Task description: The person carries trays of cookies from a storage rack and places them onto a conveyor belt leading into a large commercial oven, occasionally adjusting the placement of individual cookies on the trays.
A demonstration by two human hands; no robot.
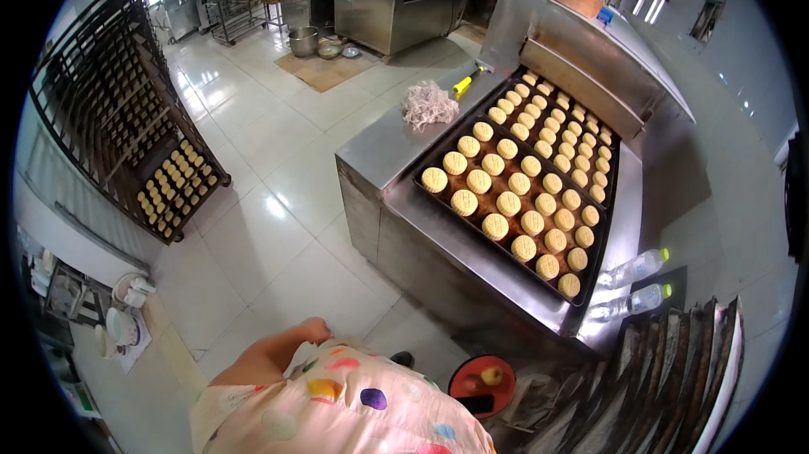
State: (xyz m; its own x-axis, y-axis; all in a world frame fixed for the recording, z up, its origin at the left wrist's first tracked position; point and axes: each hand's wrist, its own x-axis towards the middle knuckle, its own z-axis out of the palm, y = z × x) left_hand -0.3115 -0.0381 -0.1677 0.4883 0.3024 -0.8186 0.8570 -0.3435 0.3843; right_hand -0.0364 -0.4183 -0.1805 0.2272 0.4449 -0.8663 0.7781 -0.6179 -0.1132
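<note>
My left hand (317,330) is low in the head view, close to the front of my polka-dot apron and apart from the steel machine. Its fingers are too small and turned away to make out, and I see nothing held in it. My right hand is out of view. Ahead to the right, two dark baking trays lie end to end on the steel conveyor bed (619,231). The near tray (486,204) and the far one carry rows of round, pale yellow stamped pastries (495,226). Neither tray is touched by a hand.
A crumpled rag (430,105) and a yellow-handled tool (463,87) lie on the machine's left ledge. Two clear bottles (640,267) lie at its right. Dark trays (657,370) stand nearby, beside a red stool (459,378) with fruit. A loaded rack (93,100) stands left.
</note>
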